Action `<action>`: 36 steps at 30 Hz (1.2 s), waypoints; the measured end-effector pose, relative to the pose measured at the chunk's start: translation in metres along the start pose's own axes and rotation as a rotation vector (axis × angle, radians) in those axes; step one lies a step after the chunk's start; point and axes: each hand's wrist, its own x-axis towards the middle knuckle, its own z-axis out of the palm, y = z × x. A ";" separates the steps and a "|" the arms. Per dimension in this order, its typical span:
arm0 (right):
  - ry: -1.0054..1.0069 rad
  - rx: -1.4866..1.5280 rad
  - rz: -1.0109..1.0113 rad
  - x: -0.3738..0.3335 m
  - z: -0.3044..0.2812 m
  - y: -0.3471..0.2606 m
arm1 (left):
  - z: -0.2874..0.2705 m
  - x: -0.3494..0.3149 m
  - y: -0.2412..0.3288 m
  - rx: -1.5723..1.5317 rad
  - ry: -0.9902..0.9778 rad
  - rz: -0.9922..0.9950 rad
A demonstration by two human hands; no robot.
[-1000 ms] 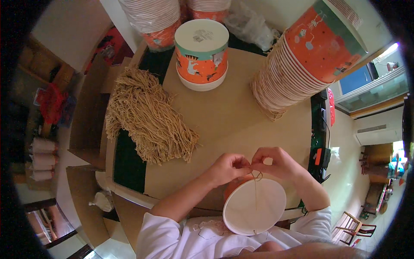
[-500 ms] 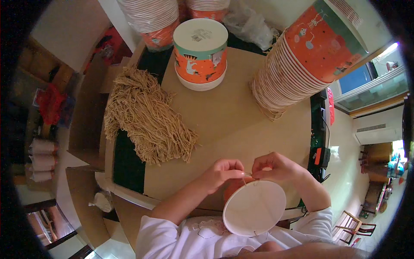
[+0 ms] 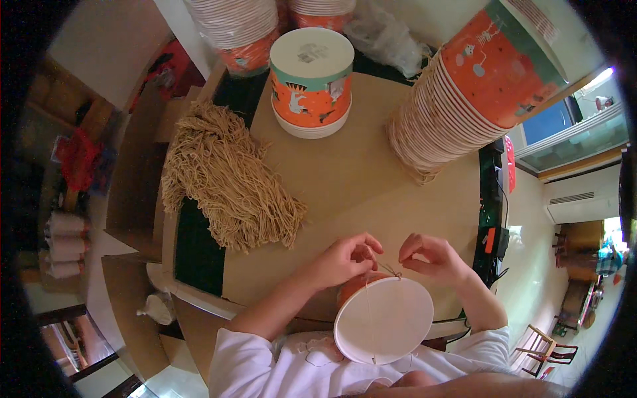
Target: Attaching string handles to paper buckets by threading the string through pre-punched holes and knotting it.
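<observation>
A paper tub (image 3: 383, 322), white inside and orange outside, leans against my shirt with its opening toward me. A thin string (image 3: 372, 318) runs across the opening, and a small string knot (image 3: 397, 272) with short strands sits at the upper rim. My left hand (image 3: 352, 257) is just left of the knot, its fingers curled. On the other side, my right hand (image 3: 434, 257) has its thumb and fingertips closed together by the rim. Whether either hand pinches a strand is too fine to make out. A bundle of tan strings (image 3: 229, 176) lies at the left.
An upside-down orange and green tub (image 3: 312, 83) stands at the back of the cardboard sheet (image 3: 352, 186). A tall tub stack (image 3: 458, 93) leans at the right, strings hanging from it. Wrapped tubs (image 3: 232, 30), a clear plastic bag (image 3: 385, 40) and open cardboard boxes (image 3: 133, 179) surround the table.
My hands have drawn apart from their pinch on the string at the rim. The knot now shows between them. The tub has shifted slightly left.
</observation>
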 end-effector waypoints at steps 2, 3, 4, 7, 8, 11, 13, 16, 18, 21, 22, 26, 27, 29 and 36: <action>-0.034 -0.144 -0.124 0.004 -0.002 0.000 | 0.001 0.008 -0.008 0.059 -0.008 0.026; -0.067 -0.289 -0.248 0.005 -0.003 0.000 | 0.001 0.011 -0.011 0.118 -0.017 0.052; -0.064 -0.289 -0.247 0.005 -0.002 0.000 | 0.002 0.013 -0.012 0.118 -0.020 0.052; -0.095 -0.330 -0.268 0.006 0.002 -0.003 | 0.004 0.016 -0.015 0.206 0.026 0.085; -0.106 -0.307 -0.202 0.006 0.004 -0.005 | 0.003 0.017 -0.017 0.204 0.031 0.079; -0.117 -0.302 -0.129 0.005 0.004 -0.002 | 0.005 0.018 -0.011 0.134 0.020 0.040; -0.115 -0.321 -0.121 0.005 0.003 0.001 | 0.006 0.017 -0.002 0.066 0.004 0.006; -0.004 -0.487 -0.262 0.006 0.003 0.003 | 0.005 0.018 0.003 -0.089 -0.088 -0.158; 0.015 -0.655 -0.353 0.008 0.003 0.003 | 0.005 0.018 0.000 0.033 -0.129 -0.041; 0.023 -0.699 -0.375 0.009 0.002 0.003 | 0.001 0.022 -0.011 0.027 -0.112 -0.071; 0.024 -0.700 -0.373 0.008 0.003 0.002 | 0.001 0.022 -0.011 0.027 -0.113 -0.071; 0.038 -0.677 -0.397 0.008 0.004 0.000 | 0.003 0.023 -0.010 0.059 -0.092 -0.061; 0.045 -0.664 -0.409 0.008 0.004 0.000 | 0.003 0.023 -0.009 0.068 -0.088 -0.064; 0.054 -0.653 -0.401 0.007 0.003 0.003 | 0.003 0.024 -0.009 0.062 -0.090 -0.064; 0.020 -0.659 -0.435 0.012 0.002 0.007 | 0.003 0.029 -0.022 0.017 -0.088 0.005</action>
